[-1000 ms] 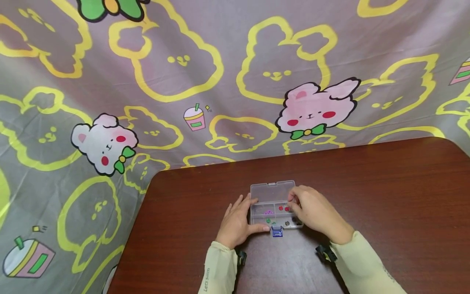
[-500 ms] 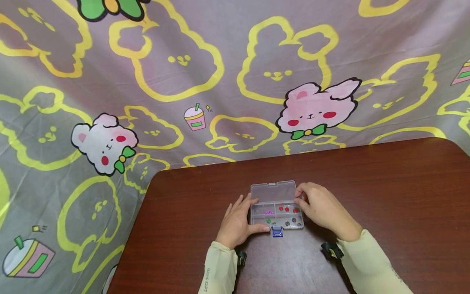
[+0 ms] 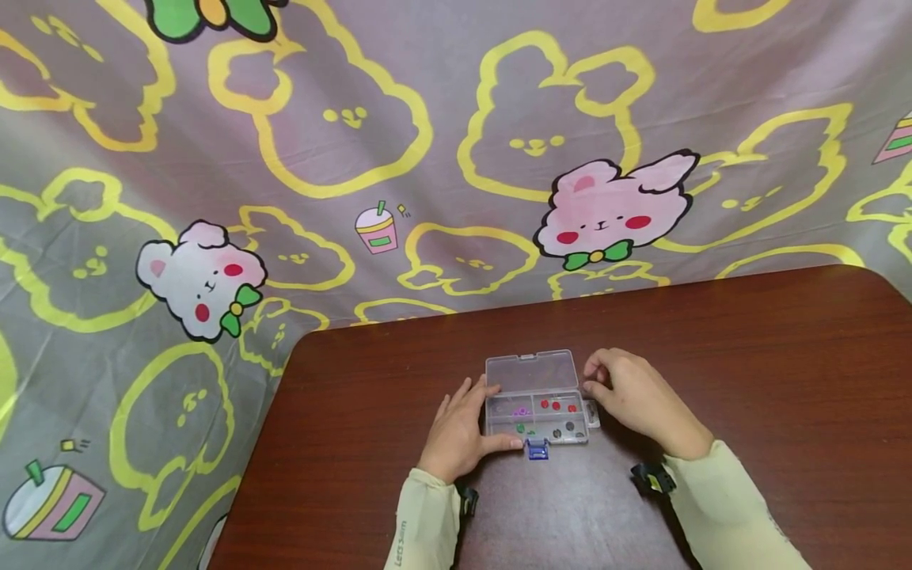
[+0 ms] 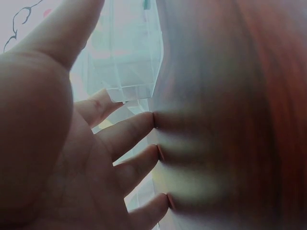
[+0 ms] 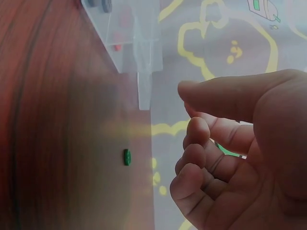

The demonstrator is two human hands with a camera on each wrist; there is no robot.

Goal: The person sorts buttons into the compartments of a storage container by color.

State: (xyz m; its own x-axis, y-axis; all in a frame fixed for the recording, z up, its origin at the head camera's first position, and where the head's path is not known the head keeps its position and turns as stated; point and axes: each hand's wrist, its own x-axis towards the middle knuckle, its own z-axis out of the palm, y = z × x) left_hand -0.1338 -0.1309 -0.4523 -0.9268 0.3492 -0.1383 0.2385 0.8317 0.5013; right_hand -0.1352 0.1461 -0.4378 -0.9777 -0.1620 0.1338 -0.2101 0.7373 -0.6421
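Observation:
A clear compartment box (image 3: 537,430) lies on the table, its lid (image 3: 530,374) raised toward the wall. It holds purple pieces (image 3: 522,412), red buttons (image 3: 556,405), green pieces (image 3: 521,428) and dark buttons (image 3: 569,426). My left hand (image 3: 459,431) holds the box's left end, thumb along the front edge and index finger at the back corner; the other fingers spread onto the table. My right hand (image 3: 634,400) is just past the right end, fingers loosely curled, with nothing visible between them. The right wrist view shows a small green button (image 5: 127,157) on the table near that hand.
A blue latch (image 3: 537,450) hangs open at the box's front. From its right end a clear tab (image 3: 593,413) sticks out. Brown table (image 3: 342,443) surrounds the box, and a patterned cloth (image 3: 442,182) hangs behind the far edge.
My right hand has moved from over the red compartment to the right of the box, uncovering the red and dark buttons and the clear tab. My left hand stays put.

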